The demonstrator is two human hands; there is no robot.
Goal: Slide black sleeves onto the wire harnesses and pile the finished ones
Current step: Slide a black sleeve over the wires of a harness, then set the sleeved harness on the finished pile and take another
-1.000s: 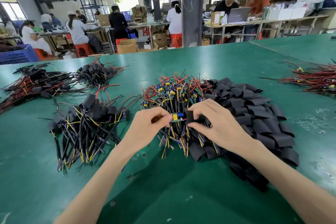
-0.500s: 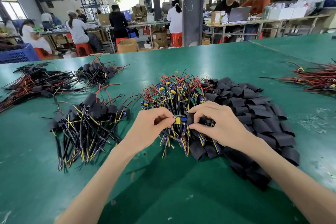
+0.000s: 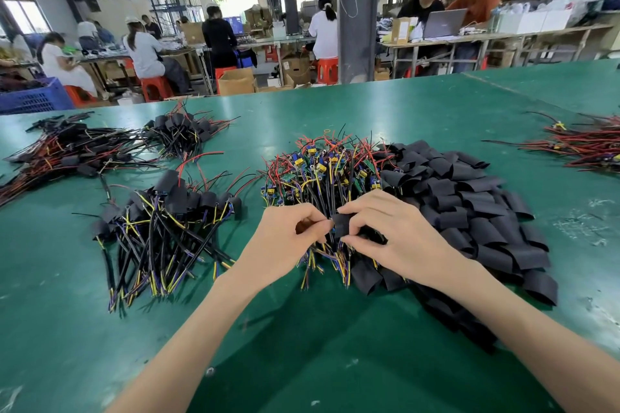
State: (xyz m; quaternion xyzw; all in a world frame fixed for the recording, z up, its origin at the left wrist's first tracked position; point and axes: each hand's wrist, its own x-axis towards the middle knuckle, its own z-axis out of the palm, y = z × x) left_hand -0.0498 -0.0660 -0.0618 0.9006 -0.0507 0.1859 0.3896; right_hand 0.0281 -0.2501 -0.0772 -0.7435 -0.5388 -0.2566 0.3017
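A heap of bare wire harnesses [image 3: 322, 174] with small yellow-and-blue parts lies mid-table. To its right spreads a pile of flat black sleeves [image 3: 469, 208]. My right hand [image 3: 392, 238] pinches one black sleeve [image 3: 342, 224] between thumb and fingers. My left hand [image 3: 288, 238] pinches the end of a harness right against that sleeve; the yellow-and-blue part is hidden inside the sleeve or behind my fingers. To the left rests a pile of sleeved harnesses [image 3: 161, 221].
Further sleeved harness piles lie at the far left [image 3: 67, 151] and back left [image 3: 184, 134]. A bundle of red-wired harnesses [image 3: 583, 147] sits at the right edge. Other people work at benches beyond the green table [image 3: 335, 345]. A blue crate [image 3: 33, 97] stands far left.
The sleeve has slid left over the yellow-and-blue part, which showed between my hands before and is now covered. My hands have closed together.
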